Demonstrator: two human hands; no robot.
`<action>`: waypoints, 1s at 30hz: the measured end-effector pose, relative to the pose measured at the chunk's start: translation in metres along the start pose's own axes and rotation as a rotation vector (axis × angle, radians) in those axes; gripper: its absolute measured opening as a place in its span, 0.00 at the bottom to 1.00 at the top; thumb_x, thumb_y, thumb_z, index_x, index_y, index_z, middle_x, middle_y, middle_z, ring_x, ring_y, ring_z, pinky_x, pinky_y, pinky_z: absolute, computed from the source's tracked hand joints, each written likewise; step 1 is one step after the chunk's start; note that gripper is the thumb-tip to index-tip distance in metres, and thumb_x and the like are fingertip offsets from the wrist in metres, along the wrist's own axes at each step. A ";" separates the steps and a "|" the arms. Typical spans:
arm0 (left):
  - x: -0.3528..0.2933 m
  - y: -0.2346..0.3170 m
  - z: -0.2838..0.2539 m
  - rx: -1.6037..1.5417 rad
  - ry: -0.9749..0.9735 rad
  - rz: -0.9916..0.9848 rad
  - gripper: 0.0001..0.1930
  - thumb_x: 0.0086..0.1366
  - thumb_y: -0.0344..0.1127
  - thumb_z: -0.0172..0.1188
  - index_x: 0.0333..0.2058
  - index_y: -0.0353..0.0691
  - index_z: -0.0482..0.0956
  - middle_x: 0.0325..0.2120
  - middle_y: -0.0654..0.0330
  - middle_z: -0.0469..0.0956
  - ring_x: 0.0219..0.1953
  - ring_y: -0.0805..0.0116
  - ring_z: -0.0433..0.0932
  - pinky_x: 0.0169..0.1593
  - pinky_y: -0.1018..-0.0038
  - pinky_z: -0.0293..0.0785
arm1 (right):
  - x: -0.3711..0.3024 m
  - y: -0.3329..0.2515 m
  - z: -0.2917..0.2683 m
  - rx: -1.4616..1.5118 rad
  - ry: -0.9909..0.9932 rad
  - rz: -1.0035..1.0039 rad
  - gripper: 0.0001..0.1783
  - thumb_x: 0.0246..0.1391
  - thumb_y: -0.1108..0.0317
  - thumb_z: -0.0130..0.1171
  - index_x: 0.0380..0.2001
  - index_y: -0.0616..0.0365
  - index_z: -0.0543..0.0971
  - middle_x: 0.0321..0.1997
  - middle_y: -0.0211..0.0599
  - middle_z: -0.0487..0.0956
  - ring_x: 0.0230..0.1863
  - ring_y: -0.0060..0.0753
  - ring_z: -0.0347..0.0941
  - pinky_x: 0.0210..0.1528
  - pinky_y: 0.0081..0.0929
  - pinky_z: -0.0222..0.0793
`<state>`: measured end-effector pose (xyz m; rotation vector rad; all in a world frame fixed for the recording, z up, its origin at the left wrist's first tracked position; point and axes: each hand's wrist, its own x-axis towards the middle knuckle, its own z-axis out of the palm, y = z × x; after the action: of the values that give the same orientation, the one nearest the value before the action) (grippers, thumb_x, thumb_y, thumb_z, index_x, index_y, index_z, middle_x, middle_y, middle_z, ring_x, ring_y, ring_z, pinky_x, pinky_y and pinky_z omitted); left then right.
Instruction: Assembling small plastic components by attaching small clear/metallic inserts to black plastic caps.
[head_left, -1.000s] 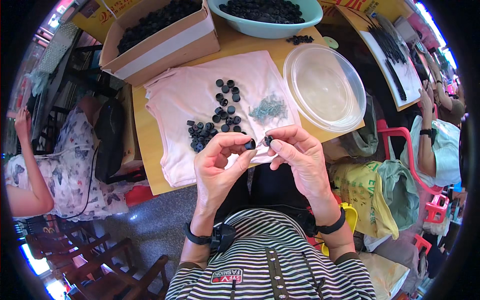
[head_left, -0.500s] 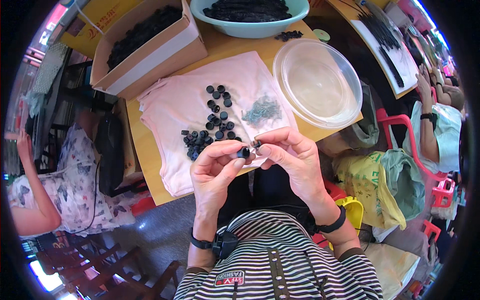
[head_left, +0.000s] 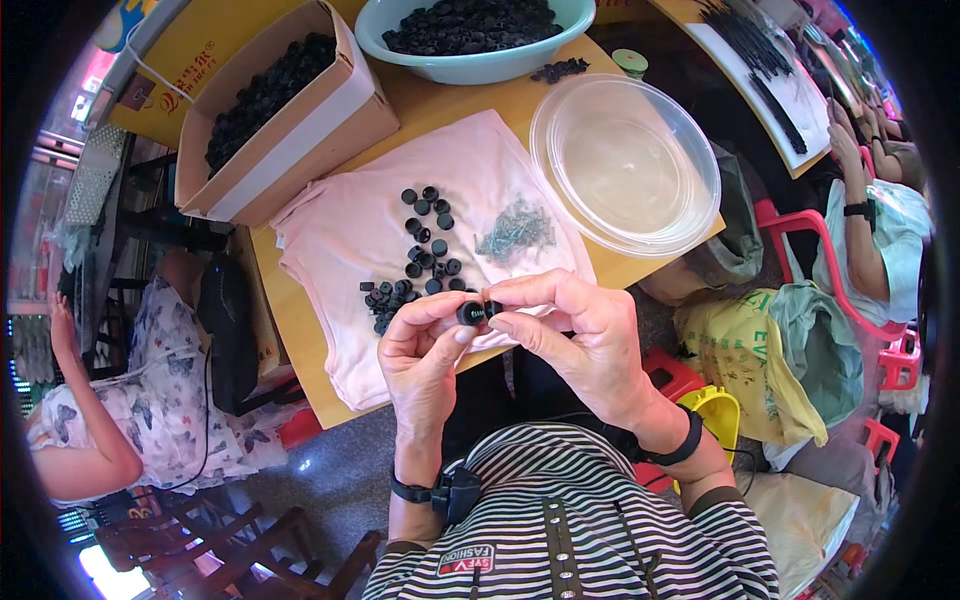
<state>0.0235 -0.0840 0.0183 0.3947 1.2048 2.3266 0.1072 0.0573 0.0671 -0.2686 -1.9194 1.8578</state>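
Observation:
My left hand [head_left: 425,350] pinches a round black cap [head_left: 471,313] with its hollow side showing; a small coil seems to sit inside it. Against the cap's right side, my right hand [head_left: 575,335] holds a small black plastic piece [head_left: 492,309] between thumb and forefinger, mostly hidden by the fingers. Both hands are just over the near edge of a pink cloth [head_left: 340,240]. Beyond them on the cloth lie scattered black caps [head_left: 440,247], a cluster of smaller black parts [head_left: 385,303] and a heap of thin silvery springs [head_left: 518,232].
A cardboard box [head_left: 300,130] of black parts stands at the back left, beside a pale green basin [head_left: 470,68] full of black parts. A clear round plastic tub [head_left: 625,165] sits at the table's right. Other people sit at both sides; a yellow bag [head_left: 745,365] is at right.
My hands have come together, bringing the small black piece against the cap. The cap has turned so its hollow shows more. The whole view has shifted slightly.

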 end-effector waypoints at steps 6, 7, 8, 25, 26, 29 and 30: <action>0.000 0.000 0.000 0.171 -0.048 0.095 0.14 0.56 0.14 0.60 0.42 0.31 0.78 0.44 0.51 0.77 0.47 0.66 0.78 0.50 0.74 0.76 | 0.000 0.003 0.000 -0.051 0.014 -0.021 0.08 0.52 0.79 0.61 0.37 0.69 0.79 0.37 0.41 0.82 0.37 0.26 0.81 0.37 0.22 0.80; 0.001 0.000 0.001 0.193 -0.071 0.108 0.14 0.56 0.14 0.60 0.42 0.31 0.78 0.45 0.51 0.76 0.47 0.66 0.77 0.50 0.75 0.76 | -0.001 0.004 -0.001 -0.051 0.012 -0.022 0.08 0.52 0.79 0.61 0.37 0.69 0.79 0.37 0.41 0.82 0.37 0.26 0.81 0.37 0.22 0.80; 0.001 -0.001 0.001 0.194 -0.071 0.110 0.14 0.56 0.14 0.60 0.42 0.31 0.78 0.45 0.51 0.76 0.47 0.66 0.77 0.50 0.75 0.76 | -0.001 0.006 -0.001 -0.073 0.022 -0.047 0.09 0.51 0.79 0.62 0.38 0.68 0.79 0.37 0.41 0.82 0.36 0.27 0.81 0.37 0.22 0.80; -0.002 -0.005 -0.002 0.242 -0.088 0.140 0.14 0.57 0.13 0.59 0.41 0.31 0.79 0.45 0.49 0.76 0.46 0.66 0.77 0.50 0.75 0.77 | -0.001 0.015 -0.006 -0.474 -0.020 -0.391 0.15 0.49 0.79 0.61 0.42 0.63 0.79 0.40 0.44 0.80 0.39 0.39 0.79 0.40 0.28 0.76; -0.003 -0.005 -0.002 0.243 -0.087 0.140 0.14 0.57 0.13 0.59 0.41 0.31 0.79 0.45 0.49 0.76 0.46 0.66 0.77 0.50 0.75 0.77 | -0.001 0.015 -0.006 -0.479 -0.023 -0.389 0.14 0.49 0.79 0.61 0.42 0.63 0.78 0.39 0.44 0.80 0.39 0.39 0.78 0.40 0.28 0.76; -0.004 -0.006 -0.001 0.264 -0.082 0.134 0.13 0.56 0.14 0.59 0.40 0.32 0.80 0.45 0.50 0.77 0.46 0.67 0.77 0.50 0.76 0.76 | -0.001 0.015 -0.006 -0.480 -0.022 -0.373 0.13 0.49 0.79 0.61 0.40 0.63 0.78 0.38 0.44 0.80 0.38 0.38 0.78 0.39 0.28 0.75; -0.004 -0.006 -0.001 0.264 -0.087 0.125 0.12 0.57 0.14 0.60 0.40 0.32 0.80 0.44 0.50 0.77 0.46 0.67 0.77 0.49 0.76 0.76 | -0.001 0.015 -0.006 -0.477 -0.015 -0.359 0.12 0.49 0.78 0.61 0.40 0.64 0.79 0.37 0.43 0.80 0.37 0.38 0.78 0.38 0.27 0.75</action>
<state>0.0278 -0.0837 0.0128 0.6732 1.4867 2.2300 0.1079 0.0638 0.0519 -0.0484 -2.2285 1.1674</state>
